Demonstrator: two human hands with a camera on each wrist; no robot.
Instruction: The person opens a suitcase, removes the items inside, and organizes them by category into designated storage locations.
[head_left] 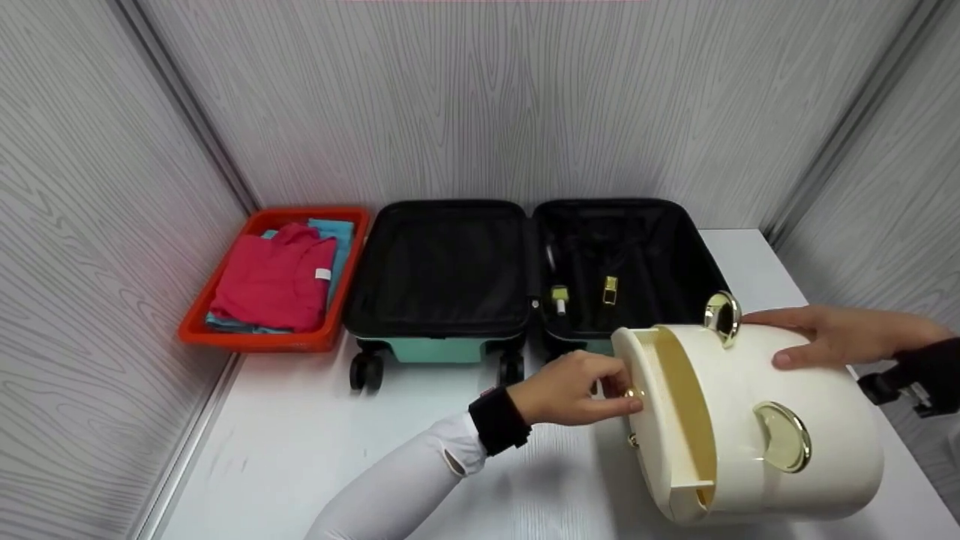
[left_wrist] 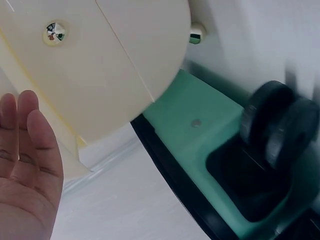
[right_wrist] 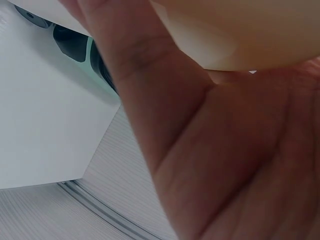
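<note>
A cream rounded box (head_left: 795,397) with gold trim lies at the right, its drawer front (head_left: 652,442) facing left and pulled partly out. At the gold drawer knob (head_left: 634,392), the thumb and forefinger of my left hand (head_left: 574,390) pinch it. In the left wrist view, a gold knob (left_wrist: 54,33) shows on the front beside the straight fingertips; the thumb is outside that view. My right hand (head_left: 855,337) rests on the box's right end, thumb on top and fingers spread over its far side. Its palm (right_wrist: 240,150) is close against the cream shell in the right wrist view.
Behind the hands, an open suitcase (head_left: 442,262) holds a small yellow-green bottle (head_left: 560,295) and a small gold item (head_left: 610,290) in its right half. Its wheels (head_left: 366,371) point forward. A red basket (head_left: 300,346) of folded clothes (head_left: 274,277) stands left. Grey panels surround the white table.
</note>
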